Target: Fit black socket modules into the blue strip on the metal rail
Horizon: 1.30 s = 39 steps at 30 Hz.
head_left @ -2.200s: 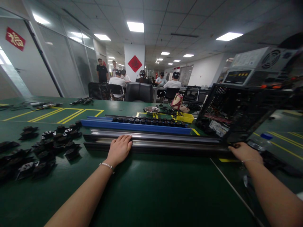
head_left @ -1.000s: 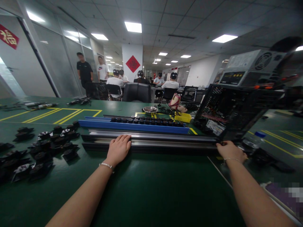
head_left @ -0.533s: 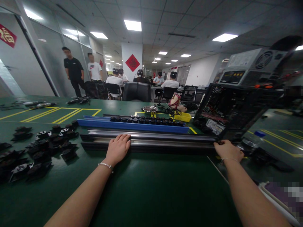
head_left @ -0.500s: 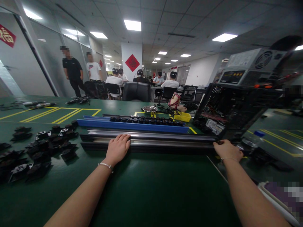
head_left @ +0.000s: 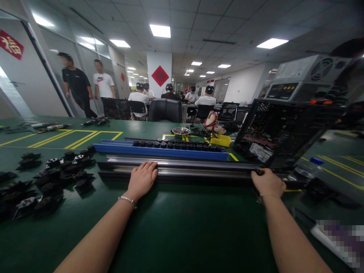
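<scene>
A long dark metal rail lies across the green table in front of me. My left hand rests on top of the rail near its left part, fingers curled over its near edge. My right hand grips the rail close to its right end, fingers wrapped over it. Behind the rail lies a blue rail carrying a row of small black parts.
Several loose black parts are scattered at the left. An open computer case with a power supply unit on top stands at the right. A yellow bin and a metal bowl sit behind. Two people walk at the far left; others sit further back.
My right hand has slid leftward along the rail. My left hand has stayed put. The two people in the background have walked to the left.
</scene>
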Motion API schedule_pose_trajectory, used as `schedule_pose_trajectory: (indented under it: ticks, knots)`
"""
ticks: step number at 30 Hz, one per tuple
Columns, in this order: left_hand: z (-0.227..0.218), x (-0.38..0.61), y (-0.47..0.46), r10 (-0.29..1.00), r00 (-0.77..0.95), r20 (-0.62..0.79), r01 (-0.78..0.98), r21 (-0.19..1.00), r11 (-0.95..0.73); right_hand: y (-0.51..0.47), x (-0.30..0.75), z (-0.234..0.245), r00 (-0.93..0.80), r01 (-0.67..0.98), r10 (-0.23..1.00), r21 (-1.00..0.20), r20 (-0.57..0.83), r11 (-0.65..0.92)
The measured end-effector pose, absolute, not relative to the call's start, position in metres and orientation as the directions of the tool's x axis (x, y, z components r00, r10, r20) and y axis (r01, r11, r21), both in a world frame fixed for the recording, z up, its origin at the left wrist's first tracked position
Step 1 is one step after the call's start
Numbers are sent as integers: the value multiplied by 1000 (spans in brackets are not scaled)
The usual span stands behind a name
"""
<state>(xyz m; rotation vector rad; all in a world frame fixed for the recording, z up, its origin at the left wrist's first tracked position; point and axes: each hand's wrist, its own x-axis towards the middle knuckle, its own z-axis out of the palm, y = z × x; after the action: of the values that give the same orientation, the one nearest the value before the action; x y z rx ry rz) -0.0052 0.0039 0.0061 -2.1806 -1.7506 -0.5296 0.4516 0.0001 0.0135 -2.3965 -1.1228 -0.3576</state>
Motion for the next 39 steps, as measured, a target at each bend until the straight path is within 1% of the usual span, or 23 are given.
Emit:
schedule_pose_trajectory:
  ticks: [11, 16, 25, 29, 39]
  knots:
    - [5, -5, 4, 866, 189, 462, 976, 10, -218, -1, 439, 15, 593, 804, 693, -254, 410, -538]
    - [6, -5, 3, 873, 184, 452, 976, 19, -216, -1, 432, 14, 568, 821, 694, -236, 443, -521]
    - [7, -5, 3, 875, 173, 451, 975, 49, -219, 1, 416, 12, 462, 886, 749, -215, 475, -411]
    - [7, -4, 3, 879, 172, 445, 977, 38, -211, 1, 403, 12, 416, 909, 770, -188, 483, -373]
    - [6, -4, 2, 860, 176, 479, 975, 32, -218, 0, 397, 12, 376, 925, 777, -162, 504, -343]
